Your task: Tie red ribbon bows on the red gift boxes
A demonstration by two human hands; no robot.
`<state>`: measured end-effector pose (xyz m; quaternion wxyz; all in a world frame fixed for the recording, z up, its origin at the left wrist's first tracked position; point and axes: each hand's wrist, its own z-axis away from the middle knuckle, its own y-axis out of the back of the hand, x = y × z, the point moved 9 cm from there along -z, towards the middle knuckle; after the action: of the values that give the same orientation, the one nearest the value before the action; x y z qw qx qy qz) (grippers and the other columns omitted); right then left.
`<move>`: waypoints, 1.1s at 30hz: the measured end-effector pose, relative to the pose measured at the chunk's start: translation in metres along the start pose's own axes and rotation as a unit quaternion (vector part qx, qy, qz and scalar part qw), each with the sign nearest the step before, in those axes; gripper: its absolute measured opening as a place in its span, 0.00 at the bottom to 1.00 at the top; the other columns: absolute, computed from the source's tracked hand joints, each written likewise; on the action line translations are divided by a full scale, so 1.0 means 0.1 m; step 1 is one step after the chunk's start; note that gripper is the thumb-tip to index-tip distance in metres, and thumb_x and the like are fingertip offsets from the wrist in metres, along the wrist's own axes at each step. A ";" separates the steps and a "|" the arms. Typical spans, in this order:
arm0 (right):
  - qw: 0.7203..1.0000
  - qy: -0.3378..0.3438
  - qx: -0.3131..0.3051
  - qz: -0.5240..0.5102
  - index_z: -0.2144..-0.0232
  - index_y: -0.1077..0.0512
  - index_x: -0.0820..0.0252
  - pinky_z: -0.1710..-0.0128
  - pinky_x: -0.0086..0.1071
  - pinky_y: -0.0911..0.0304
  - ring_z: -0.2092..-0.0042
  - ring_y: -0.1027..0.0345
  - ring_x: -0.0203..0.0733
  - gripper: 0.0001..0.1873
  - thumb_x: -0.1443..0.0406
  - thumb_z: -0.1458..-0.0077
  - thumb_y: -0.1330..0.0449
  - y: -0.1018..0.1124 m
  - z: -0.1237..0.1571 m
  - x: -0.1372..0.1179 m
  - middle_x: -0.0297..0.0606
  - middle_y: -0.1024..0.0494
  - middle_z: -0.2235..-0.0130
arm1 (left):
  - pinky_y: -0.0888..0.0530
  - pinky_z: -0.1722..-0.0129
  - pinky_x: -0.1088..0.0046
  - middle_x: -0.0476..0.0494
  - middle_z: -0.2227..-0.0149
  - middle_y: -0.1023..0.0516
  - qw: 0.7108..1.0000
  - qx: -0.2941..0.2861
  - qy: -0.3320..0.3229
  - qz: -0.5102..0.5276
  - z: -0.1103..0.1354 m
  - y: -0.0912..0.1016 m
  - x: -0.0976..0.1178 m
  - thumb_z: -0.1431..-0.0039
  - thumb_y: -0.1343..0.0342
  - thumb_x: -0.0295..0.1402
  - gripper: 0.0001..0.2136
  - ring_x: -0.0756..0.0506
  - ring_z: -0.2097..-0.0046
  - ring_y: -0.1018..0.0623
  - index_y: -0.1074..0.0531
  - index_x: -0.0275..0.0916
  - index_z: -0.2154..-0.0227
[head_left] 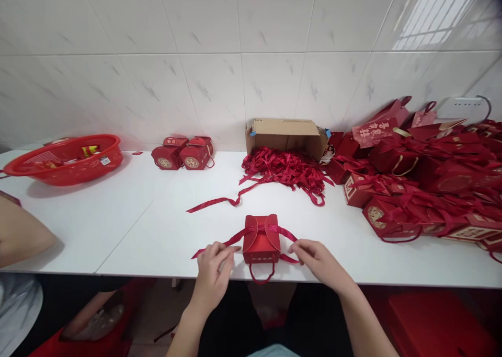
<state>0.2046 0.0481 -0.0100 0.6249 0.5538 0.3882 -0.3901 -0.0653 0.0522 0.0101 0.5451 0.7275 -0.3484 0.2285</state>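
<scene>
At 6 o'clock on the white table point(157, 242), a red box point(261, 241) carries small pale lettering point(262, 258), unreadable here. At its 8 o'clock, the left hand point(214, 267) sits by the ribbon point(288, 233); its grip cannot be told. At 4 o'clock, the right hand point(317, 260) pinches the ribbon. Beyond, at 12 o'clock, red ribbons point(284, 166) heap before a cardboard carton point(286, 127); towards 10, 2 filled-looking boxes point(201, 150) bear round gold emblems point(193, 162).

Bright, diffuse light whitens the surface point(137, 205); barred glare gleams on the wall tiles point(431, 17) at two o'clock. A soft shadow lies under the red plastic basin point(78, 171) at nine. Six o'clock is dimmer; the edges stretch.
</scene>
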 end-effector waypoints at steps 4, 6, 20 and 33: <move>0.985 -0.037 -0.129 -0.111 0.52 0.30 0.58 0.75 0.29 0.46 0.76 0.42 0.35 0.21 0.56 0.44 0.46 -0.39 0.11 0.05 0.30 0.32 0.80 | 0.36 0.55 0.62 0.45 0.62 0.25 0.993 -0.109 0.028 0.019 0.11 -0.25 0.04 0.42 0.51 0.35 0.13 0.41 0.58 0.27 0.26 0.49 0.56; 0.968 -0.084 -0.111 -0.208 0.42 0.39 0.57 0.79 0.27 0.50 0.81 0.48 0.31 0.29 0.56 0.45 0.44 -0.49 0.10 0.16 0.28 0.32 0.80 | 0.35 0.56 0.64 0.44 0.60 0.24 0.989 -0.076 0.080 0.099 0.09 -0.27 -0.01 0.44 0.47 0.35 0.14 0.41 0.57 0.27 0.27 0.47 0.55; 0.576 -0.146 0.102 -0.798 0.69 0.29 0.59 0.77 0.18 0.36 0.74 0.36 0.25 0.05 0.71 0.51 0.38 -0.67 -0.08 0.47 0.30 0.28 0.73 | 0.25 0.69 0.79 0.44 0.66 0.22 0.573 0.118 0.361 0.726 0.05 -0.54 -0.37 0.37 0.55 0.24 0.12 0.51 0.66 0.22 0.26 0.35 0.61; 0.575 -0.140 0.143 -0.793 0.65 0.31 0.60 0.77 0.18 0.35 0.74 0.36 0.26 0.13 0.74 0.56 0.38 -0.39 0.00 0.38 0.27 0.34 0.76 | 0.24 0.72 0.77 0.44 0.66 0.23 0.601 0.171 0.355 0.695 0.09 -0.18 -0.39 0.38 0.53 0.24 0.12 0.49 0.65 0.21 0.26 0.38 0.58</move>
<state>0.1837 0.0424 -0.0599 0.0250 0.0452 0.5190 -0.8532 -0.0777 0.0562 -0.0316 0.1677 0.2069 -0.4824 0.8345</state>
